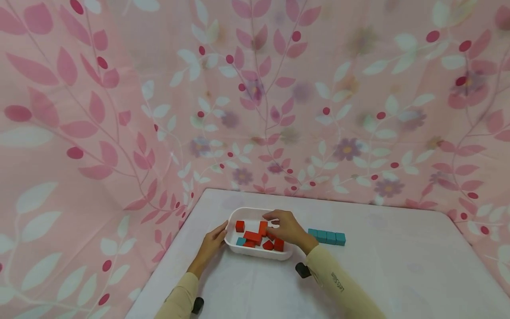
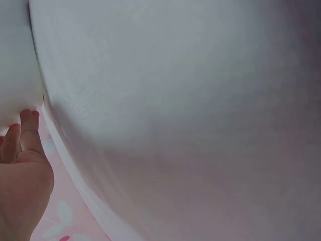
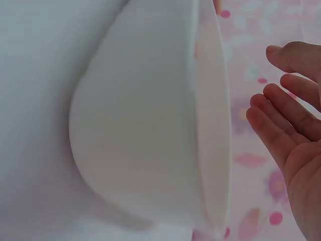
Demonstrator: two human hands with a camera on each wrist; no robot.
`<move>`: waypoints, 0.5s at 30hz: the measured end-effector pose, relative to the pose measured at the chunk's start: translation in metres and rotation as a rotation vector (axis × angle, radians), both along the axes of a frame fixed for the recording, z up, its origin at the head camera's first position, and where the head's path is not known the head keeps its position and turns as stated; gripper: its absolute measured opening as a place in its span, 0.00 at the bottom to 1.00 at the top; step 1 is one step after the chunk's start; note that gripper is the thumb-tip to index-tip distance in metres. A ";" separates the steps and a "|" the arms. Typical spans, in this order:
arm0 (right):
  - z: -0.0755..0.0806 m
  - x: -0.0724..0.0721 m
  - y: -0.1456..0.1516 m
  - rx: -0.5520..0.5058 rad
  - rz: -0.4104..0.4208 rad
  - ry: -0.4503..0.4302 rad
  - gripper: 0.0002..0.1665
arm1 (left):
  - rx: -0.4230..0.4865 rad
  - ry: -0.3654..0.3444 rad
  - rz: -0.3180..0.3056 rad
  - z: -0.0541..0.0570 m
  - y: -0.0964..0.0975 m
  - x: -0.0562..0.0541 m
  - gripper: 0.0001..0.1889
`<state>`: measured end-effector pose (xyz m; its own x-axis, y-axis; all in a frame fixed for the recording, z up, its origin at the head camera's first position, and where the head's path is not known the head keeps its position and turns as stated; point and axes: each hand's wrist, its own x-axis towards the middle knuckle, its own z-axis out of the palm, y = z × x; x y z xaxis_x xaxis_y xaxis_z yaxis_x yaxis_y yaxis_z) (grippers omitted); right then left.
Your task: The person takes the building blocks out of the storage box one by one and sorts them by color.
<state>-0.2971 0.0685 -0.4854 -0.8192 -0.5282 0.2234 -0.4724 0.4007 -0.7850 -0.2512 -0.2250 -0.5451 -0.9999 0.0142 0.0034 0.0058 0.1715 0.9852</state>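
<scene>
A white plastic tub (image 1: 259, 254) stands on the table with several red blocks (image 1: 253, 237) and a teal block (image 1: 241, 241) inside. My left hand (image 1: 214, 241) rests against the tub's left side, fingers fairly straight and their tips at its wall (image 2: 15, 65). Over the tub's right part hovers my right hand (image 1: 287, 228), fingers loosely bent and spread from the thumb. Nothing lies in its palm in the right wrist view, where the hand (image 3: 296, 115) shows beside the tub's rim (image 3: 213, 120). From the head view, it hides some blocks below it.
A row of several teal blocks (image 1: 326, 236) lies on the table right of the tub, just beyond my right wrist. White cloth covers the table (image 1: 398, 266). Pink floral curtains (image 1: 311, 110) hang behind the table and along its left side.
</scene>
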 end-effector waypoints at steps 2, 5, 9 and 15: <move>-0.004 0.001 -0.011 0.024 0.014 -0.013 0.23 | 0.004 0.007 0.006 0.000 0.001 0.000 0.24; -0.011 0.002 -0.024 0.043 0.044 0.004 0.23 | -0.007 0.041 0.021 -0.008 0.000 -0.003 0.23; -0.016 0.004 -0.038 0.040 0.091 0.001 0.23 | -0.026 0.055 0.030 -0.013 0.000 -0.005 0.23; -0.023 0.001 -0.055 0.022 0.107 -0.063 0.23 | -0.045 0.029 0.040 -0.013 -0.001 -0.006 0.23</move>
<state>-0.2957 0.0139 -0.5086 -0.7699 -0.6176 0.1607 -0.4637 0.3684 -0.8058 -0.2569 -0.2259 -0.5581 -0.9992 -0.0249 0.0328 0.0266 0.2163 0.9760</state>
